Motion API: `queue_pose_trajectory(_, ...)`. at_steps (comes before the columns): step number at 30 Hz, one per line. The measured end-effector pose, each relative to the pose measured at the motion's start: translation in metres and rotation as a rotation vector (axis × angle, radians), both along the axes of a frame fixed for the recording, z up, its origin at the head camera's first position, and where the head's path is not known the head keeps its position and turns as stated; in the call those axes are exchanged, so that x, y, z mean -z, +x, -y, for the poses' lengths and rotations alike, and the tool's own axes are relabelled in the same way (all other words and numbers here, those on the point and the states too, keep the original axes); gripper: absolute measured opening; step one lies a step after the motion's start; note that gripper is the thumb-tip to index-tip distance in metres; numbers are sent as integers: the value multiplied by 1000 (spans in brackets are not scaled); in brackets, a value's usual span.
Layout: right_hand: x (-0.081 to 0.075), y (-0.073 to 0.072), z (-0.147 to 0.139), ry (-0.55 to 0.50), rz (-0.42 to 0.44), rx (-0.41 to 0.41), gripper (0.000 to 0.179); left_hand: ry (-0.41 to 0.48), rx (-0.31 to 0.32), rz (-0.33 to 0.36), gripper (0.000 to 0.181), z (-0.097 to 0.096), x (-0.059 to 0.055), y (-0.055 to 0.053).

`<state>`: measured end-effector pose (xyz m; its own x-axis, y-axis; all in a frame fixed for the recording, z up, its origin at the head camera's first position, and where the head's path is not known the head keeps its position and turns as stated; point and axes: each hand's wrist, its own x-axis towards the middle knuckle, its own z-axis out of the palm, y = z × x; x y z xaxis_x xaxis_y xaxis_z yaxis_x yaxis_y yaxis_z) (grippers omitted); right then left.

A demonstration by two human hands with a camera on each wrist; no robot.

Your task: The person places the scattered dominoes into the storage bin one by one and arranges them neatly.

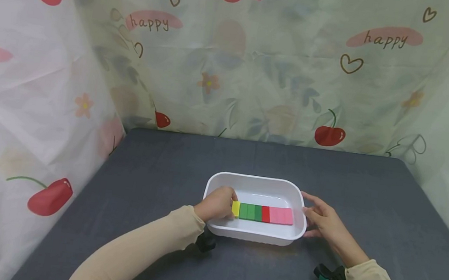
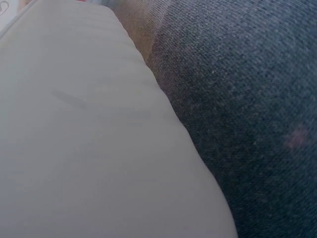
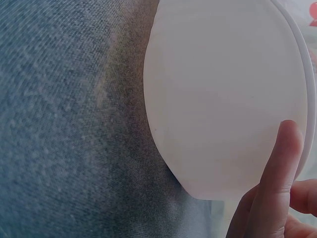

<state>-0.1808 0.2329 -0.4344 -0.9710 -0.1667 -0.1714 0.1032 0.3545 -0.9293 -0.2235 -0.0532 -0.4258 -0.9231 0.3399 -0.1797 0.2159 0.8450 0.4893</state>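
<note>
A white plastic tub [image 1: 255, 235] holds a straight row of small coloured blocks. From the left come a yellow block [image 1: 235, 209], several green blocks [image 1: 250, 212], a red block [image 1: 266, 214] and a pink stretch of blocks [image 1: 281, 216]. Reaching in over the left rim, my left hand [image 1: 217, 202] has its fingers bent down round the yellow end of the row, hiding part of it. My right hand [image 1: 323, 220] rests against the tub's right end, fingers spread. In the right wrist view, one finger [image 3: 277, 173] lies along the outer wall near the rim.
The tub stands on a dark grey table [image 1: 164, 161]. A patterned curtain [image 1: 249, 69] with cherries and hearts hangs behind and at both sides. Dark wrist devices show beneath both sleeves, one [image 1: 329, 276] at the right. The tub's wall [image 2: 99, 139] fills much of the left wrist view.
</note>
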Motion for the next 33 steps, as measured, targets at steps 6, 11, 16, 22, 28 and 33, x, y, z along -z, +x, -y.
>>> queue_pose_trajectory(6, 0, 0, 0, 3, -2, 4, 58, -12, -5, 11, 35, -1, 0, 0)
queue_pose_trajectory(11, -1, 0, 1, 0, -5, 6, 58, -8, 0, 1, 36, -1, 0, 1)
queue_pose_trajectory(16, -2, 1, 0, -4, -9, 7, 57, 5, 2, -3, 36, -1, 0, 1)
queue_pose_trajectory(22, -2, 0, 1, 9, -4, 4, 58, 2, 11, -17, 38, 0, 2, 1)
queue_pose_trajectory(28, -2, 0, 1, 10, -3, 1, 59, -34, 27, -23, 40, -1, 3, 0)
queue_pose_trajectory(33, -1, 0, 0, 6, -8, -4, 58, -44, 20, -14, 40, -1, 3, 0)
